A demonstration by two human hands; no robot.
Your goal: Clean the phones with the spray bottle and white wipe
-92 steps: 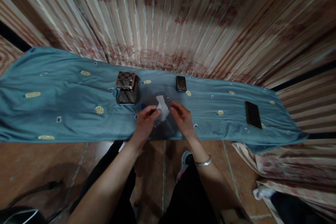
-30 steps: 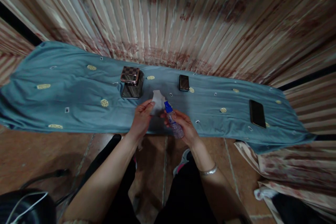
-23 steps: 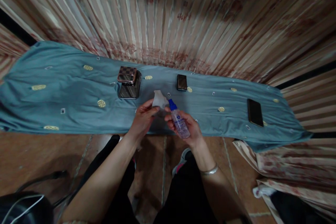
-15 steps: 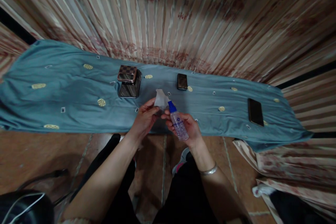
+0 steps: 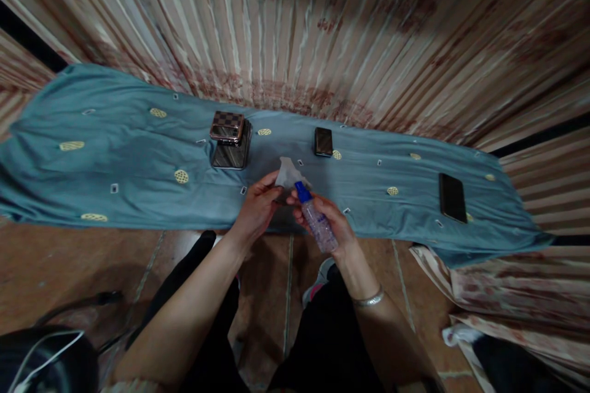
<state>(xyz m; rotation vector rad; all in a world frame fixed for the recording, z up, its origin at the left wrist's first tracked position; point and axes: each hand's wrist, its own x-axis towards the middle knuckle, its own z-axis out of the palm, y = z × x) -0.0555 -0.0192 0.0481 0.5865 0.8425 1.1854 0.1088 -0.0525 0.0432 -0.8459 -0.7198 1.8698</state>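
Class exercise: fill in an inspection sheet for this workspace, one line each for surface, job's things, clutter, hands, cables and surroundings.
Surface: blue patterned cloth over a long table.
Job's things: white wipe; clear spray bottle with blue nozzle.
Clutter: checkered phone on a shiny box; small phone; black phone.
Hands: left hand pinches the wipe; right hand grips the bottle.
Cables: white cable, lower left.
Surroundings: striped curtain; tiled floor.

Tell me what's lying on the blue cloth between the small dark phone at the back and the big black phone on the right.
Head view: only bare blue patterned cloth between small dark phone and big black phone.
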